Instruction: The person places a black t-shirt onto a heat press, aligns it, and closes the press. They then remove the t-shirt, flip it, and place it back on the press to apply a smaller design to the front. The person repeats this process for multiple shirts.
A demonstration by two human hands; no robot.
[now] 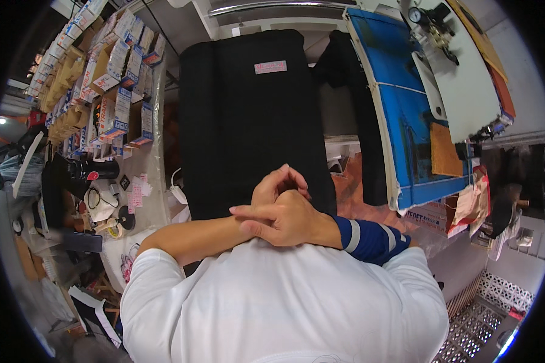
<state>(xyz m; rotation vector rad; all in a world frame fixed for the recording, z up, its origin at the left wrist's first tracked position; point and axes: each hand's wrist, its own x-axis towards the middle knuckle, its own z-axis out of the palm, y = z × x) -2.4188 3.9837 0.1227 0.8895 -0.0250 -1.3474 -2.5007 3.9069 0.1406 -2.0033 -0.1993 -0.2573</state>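
Observation:
My two hands cross in front of my chest, above the near end of a black cloth (248,121) with a small pink-and-white label (270,67). My left hand (277,183) is the farther one; its fingers are curled, and my right hand hides part of them. Whatever they may hold is out of sight. My right hand (287,219) lies across my left wrist, its index finger stretched out to the left and its thumb apart below it. Nothing shows between that finger and thumb. A dark blue sleeve with grey bands (372,239) covers my right forearm.
Stacked cardboard boxes (112,66) fill the far left. Below them, a table (148,199) bears a black cylinder (100,170), tape rolls and pink labels (137,192). At right stands a blue-topped surface (399,115) with a brown board (446,149) and a machine with a gauge (430,18).

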